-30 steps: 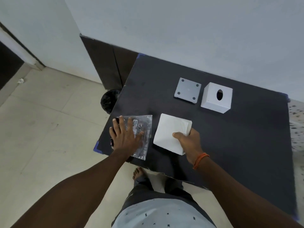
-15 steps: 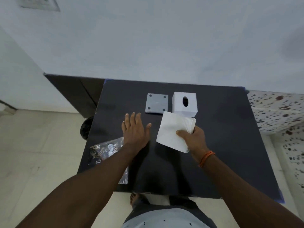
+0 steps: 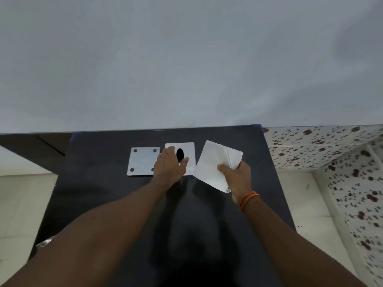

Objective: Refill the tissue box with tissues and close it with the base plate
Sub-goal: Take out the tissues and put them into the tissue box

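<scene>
The white tissue box (image 3: 190, 148) stands at the far middle of the black table (image 3: 103, 193), its dark oval slot facing up. My left hand (image 3: 169, 166) lies over the box's front left part, fingers spread and thumb beside the slot, not clasped around it. The grey square base plate (image 3: 143, 161) with dark round pads at its corners lies flat just left of the box. My right hand (image 3: 236, 179) holds a stack of white tissues (image 3: 213, 164) above the table, right of the box, with its left edge overlapping the box.
A grey wall rises right behind the table. A speckled white counter (image 3: 331, 148) adjoins the table on the right. A bit of clear plastic wrapper (image 3: 44, 243) shows at the table's left front edge, beside my left forearm.
My left hand left the plastic wrapper and moved forward onto the tissue box. My right hand carried the tissue stack forward and to the right of the box. The view tilted up.
</scene>
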